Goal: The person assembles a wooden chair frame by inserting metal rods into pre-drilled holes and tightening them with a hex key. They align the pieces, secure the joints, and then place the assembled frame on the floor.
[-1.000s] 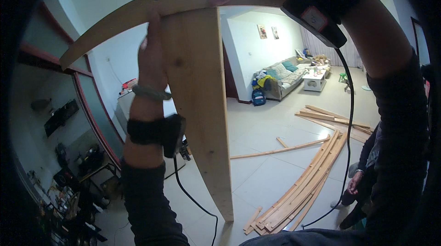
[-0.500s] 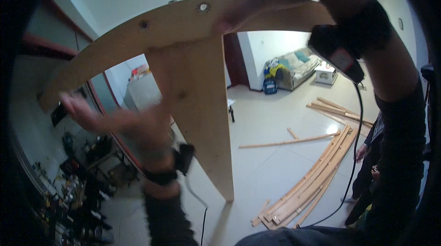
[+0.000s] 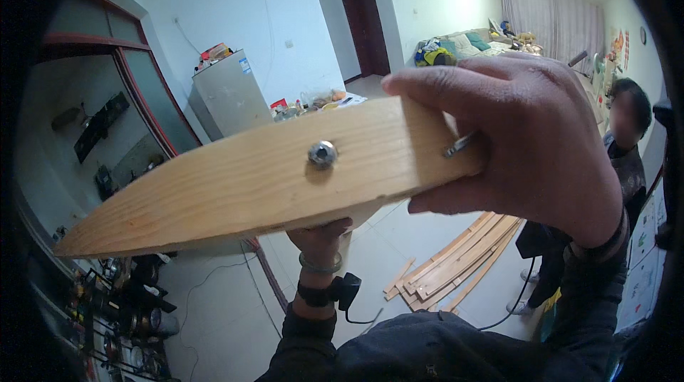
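Note:
A pale wooden piece [image 3: 242, 175] is raised close in front of me, its long face toward me and its far end tapering left. A metal bolt head with a socket [image 3: 323, 155] sits in its face. My right hand [image 3: 527, 132] is closed round the right end, fingers above and below. Beside those fingers a second small metal bolt [image 3: 459, 145] sticks out of the wood. Under the piece, my left hand [image 3: 318, 239] grips it from below; most of its fingers are hidden by the wood.
Several long wooden slats [image 3: 463, 257] lie stacked on the tiled floor. Another person [image 3: 627, 147] stands at the right. A fridge [image 3: 231, 97] and a cluttered table [image 3: 320, 102] are behind the wood. Pots and kitchenware [image 3: 135, 318] crowd the lower left. A sofa [image 3: 470, 43] stands at the back.
The wooden piece has turned and tilted, so its bolted face now shows instead of its T shape. My left hand, open in the air before, now grips it from below. My right hand has come lower.

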Tool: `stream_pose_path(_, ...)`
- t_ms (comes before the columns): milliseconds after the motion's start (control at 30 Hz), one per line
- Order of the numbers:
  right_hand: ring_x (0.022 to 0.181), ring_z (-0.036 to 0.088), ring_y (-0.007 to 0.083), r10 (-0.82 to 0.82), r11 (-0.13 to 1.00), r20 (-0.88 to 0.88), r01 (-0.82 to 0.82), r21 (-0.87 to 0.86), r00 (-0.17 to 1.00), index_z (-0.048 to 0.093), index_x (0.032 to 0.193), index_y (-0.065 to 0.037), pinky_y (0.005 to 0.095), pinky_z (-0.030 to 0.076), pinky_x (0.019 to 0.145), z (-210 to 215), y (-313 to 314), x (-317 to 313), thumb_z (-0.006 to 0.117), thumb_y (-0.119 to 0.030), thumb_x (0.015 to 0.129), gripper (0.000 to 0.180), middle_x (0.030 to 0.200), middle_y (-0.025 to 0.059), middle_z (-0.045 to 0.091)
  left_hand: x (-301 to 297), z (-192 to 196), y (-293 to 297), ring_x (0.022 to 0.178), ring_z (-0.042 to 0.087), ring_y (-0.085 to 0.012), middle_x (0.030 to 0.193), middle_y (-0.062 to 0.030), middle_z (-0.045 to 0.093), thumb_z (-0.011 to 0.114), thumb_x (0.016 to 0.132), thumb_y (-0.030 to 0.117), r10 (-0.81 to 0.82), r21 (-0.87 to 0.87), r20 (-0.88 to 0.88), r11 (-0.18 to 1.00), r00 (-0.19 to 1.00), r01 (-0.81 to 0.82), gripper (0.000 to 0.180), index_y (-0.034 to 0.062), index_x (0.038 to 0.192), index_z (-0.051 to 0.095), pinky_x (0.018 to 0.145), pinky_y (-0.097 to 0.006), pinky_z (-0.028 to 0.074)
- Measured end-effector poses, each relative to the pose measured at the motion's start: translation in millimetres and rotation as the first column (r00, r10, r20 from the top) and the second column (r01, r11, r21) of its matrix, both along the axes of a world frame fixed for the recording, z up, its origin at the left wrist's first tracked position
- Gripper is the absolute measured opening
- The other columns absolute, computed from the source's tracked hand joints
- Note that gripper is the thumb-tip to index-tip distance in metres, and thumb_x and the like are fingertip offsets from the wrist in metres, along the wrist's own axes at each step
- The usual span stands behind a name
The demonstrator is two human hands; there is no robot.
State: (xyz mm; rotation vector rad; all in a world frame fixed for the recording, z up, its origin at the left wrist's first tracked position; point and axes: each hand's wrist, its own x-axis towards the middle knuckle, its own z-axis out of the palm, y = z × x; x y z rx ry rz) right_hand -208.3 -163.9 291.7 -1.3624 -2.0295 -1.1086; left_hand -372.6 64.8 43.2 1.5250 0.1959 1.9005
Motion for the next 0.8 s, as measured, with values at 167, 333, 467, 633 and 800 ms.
stream_pose_path(167, 0.075, 0.069, 0.0221, -0.093, 0.980, -0.057, 0.082, -0.179, 0.994, 0.058, 0.126, -0.014, 0.0346, 0.057, 0.066, 2.6, -18.5, -6.1, 0.091, -0.038, 0.055, 0.082, 0.088, 0.0082, 0.068, 2.9, -41.4, 8.6, 0.108, 0.055, -0.0247, 0.120, -0.0115, 0.055, 0.084, 0.071, 0.031, 0.000, -0.102, -0.056, 0.995, 0.998, -0.006, 0.075, 0.0022, 0.127, 0.043, 0.095, -0.039, 0.047)
stream_pose_path(333, 0.084, 0.067, 0.0215, -0.102, 0.991, -0.149, 0.089, -0.096, 0.984, 0.052, 0.134, -0.016, 0.0343, 0.057, 0.065, -7.3, -30.3, -2.4, 0.090, -0.038, 0.057, 0.089, 0.104, 0.0100, 0.062, 0.0, -33.8, -19.5, 0.100, 0.055, -0.0233, 0.113, -0.0101, 0.056, 0.081, 0.074, 0.030, -0.013, -0.084, -0.140, 0.996, 0.990, 0.002, 0.065, 0.0038, 0.121, 0.045, 0.089, -0.038, 0.046)
stream_pose_path(467, 0.085, 0.066, 0.0208, -0.075, 0.997, -0.173, 0.069, -0.039, 0.982, 0.053, 0.134, -0.020, 0.0342, 0.058, 0.068, -17.7, -41.1, 12.1, 0.089, -0.037, 0.054, 0.090, 0.112, 0.0090, 0.058, 9.2, -26.4, -41.8, 0.094, 0.056, -0.0222, 0.107, -0.0089, 0.058, 0.078, 0.076, 0.029, -0.009, -0.050, -0.200, 0.999, 0.980, -0.001, 0.057, 0.0051, 0.117, 0.046, 0.084, -0.037, 0.045)
stream_pose_path(633, 0.082, 0.064, 0.0192, -0.122, 0.986, -0.178, 0.099, -0.130, 0.977, 0.055, 0.133, -0.020, 0.0332, 0.057, 0.066, -28.7, -61.7, 28.3, 0.089, -0.031, 0.054, 0.087, 0.100, 0.0068, 0.057, 27.5, -27.1, -62.5, 0.086, 0.057, -0.0208, 0.100, -0.0075, 0.060, 0.074, 0.078, 0.027, 0.041, 0.060, -0.287, 0.998, 0.957, -0.024, 0.047, 0.0067, 0.111, 0.048, 0.078, -0.036, 0.043)
stream_pose_path(800, 0.077, 0.062, 0.0170, -0.205, 0.961, -0.170, 0.165, -0.222, 0.964, 0.058, 0.128, -0.017, 0.0307, 0.057, 0.061, -50.5, -87.8, 36.5, 0.088, -0.025, 0.058, 0.077, 0.095, 0.0058, 0.056, 35.0, -35.7, -90.6, 0.078, 0.058, -0.0194, 0.093, -0.0060, 0.062, 0.071, 0.081, 0.026, 0.074, 0.202, -0.368, 0.979, 0.927, 0.002, 0.036, 0.0083, 0.105, 0.050, 0.072, -0.035, 0.042)
